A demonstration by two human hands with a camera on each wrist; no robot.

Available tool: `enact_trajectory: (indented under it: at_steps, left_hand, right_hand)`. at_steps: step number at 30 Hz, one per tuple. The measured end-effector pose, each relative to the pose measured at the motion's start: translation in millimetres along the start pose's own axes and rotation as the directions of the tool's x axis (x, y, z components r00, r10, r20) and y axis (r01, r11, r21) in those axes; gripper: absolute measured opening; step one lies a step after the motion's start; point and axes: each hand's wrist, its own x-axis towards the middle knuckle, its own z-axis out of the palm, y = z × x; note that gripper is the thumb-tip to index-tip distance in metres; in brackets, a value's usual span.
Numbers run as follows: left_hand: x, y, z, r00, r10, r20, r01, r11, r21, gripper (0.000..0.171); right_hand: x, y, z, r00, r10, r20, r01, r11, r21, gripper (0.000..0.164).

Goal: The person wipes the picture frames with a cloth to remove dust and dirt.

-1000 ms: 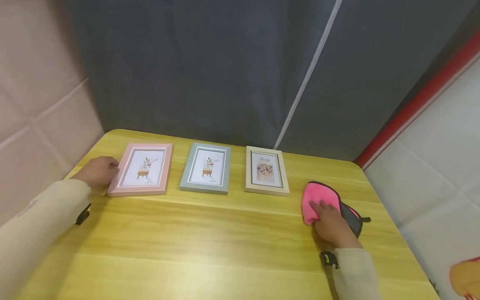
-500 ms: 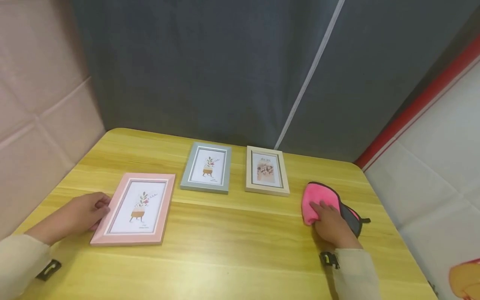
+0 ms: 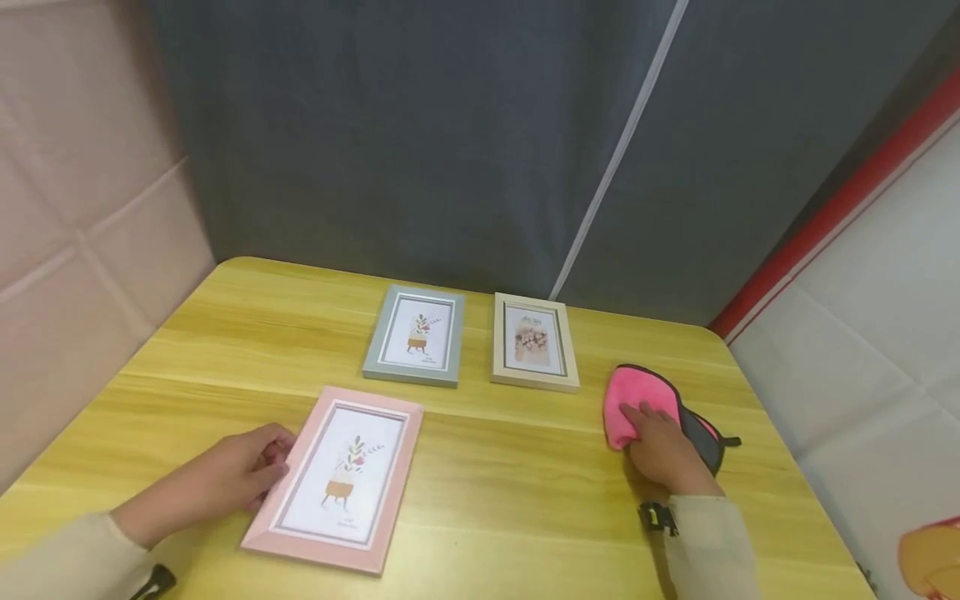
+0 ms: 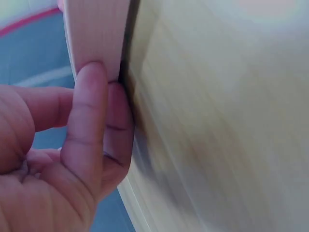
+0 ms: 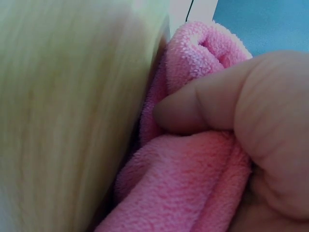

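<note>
A pink picture frame [image 3: 341, 483] with a potted-plant print is at the front left of the table in the head view. My left hand [image 3: 232, 471] grips its left edge; in the left wrist view the thumb [image 4: 89, 116] lies on the frame's side [image 4: 96, 34] with fingers curled beneath. At the right, my right hand [image 3: 663, 446] holds a folded pink cloth [image 3: 637, 392] with dark grey backing and a black loop. The right wrist view shows the thumb [image 5: 198, 106] pressed into the fluffy pink cloth [image 5: 178, 174], which lies against the tabletop.
A light blue picture frame [image 3: 373, 350] and a cream picture frame [image 3: 498, 350] lie side by side at the back of the wooden table [image 3: 525, 492]. A dark grey curtain [image 3: 412, 142] hangs behind, with pale panels at both sides.
My left hand has brought the pink picture frame from the back row beside the blue one toward the front, then rightward. The right hand and the cloth stay put.
</note>
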Motion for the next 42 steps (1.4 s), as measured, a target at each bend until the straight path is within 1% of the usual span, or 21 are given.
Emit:
enact_trajectory:
  at_steps: [1, 4, 7, 11, 13, 15, 18, 21, 23, 25, 26, 28, 31, 32, 35, 36, 38, 40, 42]
  left_hand:
    - [2.9, 8.5, 8.1, 1.000, 0.015, 0.004, -0.014, 1.000, -0.019, 0.035]
    - [13.5, 33.2, 31.9, 0.998, 0.068, 0.009, -0.068, 0.997, -0.037, 0.047]
    - [22.9, 54.6, 55.7, 0.995, 0.099, 0.006, -0.099, 0.994, -0.039, 0.053]
    - [32.3, 73.8, 80.8, 0.992, 0.124, -0.013, -0.125, 0.990, -0.061, 0.055]
    - [36.1, 80.9, 89.3, 0.991, 0.126, -0.034, -0.128, 0.990, -0.064, 0.057]
    - [39.0, 86.0, 94.6, 0.990, 0.128, -0.050, -0.130, 0.990, -0.047, 0.058]
    - [43.3, 90.1, 94.6, 0.990, 0.136, -0.041, -0.136, 0.991, -0.006, 0.059]
    - [51.9, 92.3, 85.2, 0.991, 0.128, -0.029, -0.128, 0.992, 0.000, 0.060]
    - [61.3, 94.1, 76.2, 0.993, 0.110, -0.035, -0.110, 0.994, -0.007, 0.061]
    - [72.9, 96.5, 67.7, 0.996, 0.078, -0.052, -0.080, 0.997, -0.022, 0.060]
    - [78.8, 97.5, 64.5, 0.996, 0.062, -0.061, -0.064, 0.998, -0.022, 0.060]
    - [89.9, 98.2, 61.0, 0.998, 0.026, -0.056, -0.028, 0.999, -0.041, 0.060]
    - [104.8, 96.3, 64.2, 0.999, -0.011, -0.036, 0.009, 0.997, -0.075, 0.036]
    - [108.8, 95.2, 66.6, 0.999, -0.021, -0.033, 0.018, 0.997, -0.080, 0.030]
    - [117.1, 93.2, 73.1, 0.999, -0.034, -0.023, 0.033, 0.997, -0.074, 0.013]
    - [118.5, 93.0, 74.5, 0.999, -0.036, -0.020, 0.035, 0.997, -0.067, 0.016]
    - [119.5, 93.0, 76.2, 0.999, -0.034, -0.016, 0.033, 0.998, -0.059, 0.021]
    - [120.1, 93.1, 77.6, 1.000, -0.024, -0.011, 0.024, 0.998, -0.056, 0.023]
    - [120.5, 93.6, 78.8, 1.000, -0.015, -0.010, 0.015, 0.998, -0.054, 0.026]
  right_hand:
    - [0, 0, 0, 1.000, -0.002, -0.002, 0.002, 1.000, 0.001, 0.051]
    - [1, 0, 0, 1.000, -0.006, -0.006, 0.006, 1.000, 0.002, 0.051]
    - [1, -1, 1, 1.000, -0.013, -0.006, 0.013, 1.000, 0.001, 0.051]
    - [2, -3, 1, 0.999, -0.030, -0.012, 0.030, 1.000, -0.004, 0.050]
    - [3, -5, 1, 0.999, -0.039, -0.020, 0.038, 0.999, -0.008, 0.050]
    - [3, -6, 0, 0.999, -0.046, -0.025, 0.046, 0.999, -0.009, 0.050]
    - [4, -6, -2, 0.999, -0.046, -0.023, 0.046, 0.999, -0.005, 0.050]
    - [5, -5, -2, 0.999, -0.046, -0.028, 0.046, 0.999, -0.013, 0.050]
    - [6, -4, -2, 0.999, -0.038, -0.036, 0.038, 0.999, -0.017, 0.049]
    - [8, -3, -1, 0.998, -0.040, -0.055, 0.039, 0.999, -0.018, 0.048]
    - [8, -3, -1, 0.997, -0.040, -0.066, 0.039, 0.999, -0.015, 0.047]
    - [10, -2, 1, 0.994, -0.051, -0.099, 0.051, 0.999, -0.007, 0.045]
    - [12, 2, 4, 0.986, -0.069, -0.149, 0.076, 0.996, 0.039, 0.042]
    - [11, 4, 3, 0.984, -0.073, -0.162, 0.084, 0.994, 0.067, 0.043]
    - [3, 2, -7, 0.980, -0.084, -0.182, 0.113, 0.982, 0.154, 0.046]
    - [-2, -1, -13, 0.979, -0.089, -0.184, 0.121, 0.978, 0.171, 0.046]
    - [-15, -12, -26, 0.969, -0.133, -0.207, 0.174, 0.966, 0.193, 0.046]
    - [-27, -28, -37, 0.953, -0.191, -0.234, 0.235, 0.955, 0.180, 0.045]
    - [-39, -47, -42, 0.930, -0.256, -0.262, 0.300, 0.943, 0.145, 0.047]
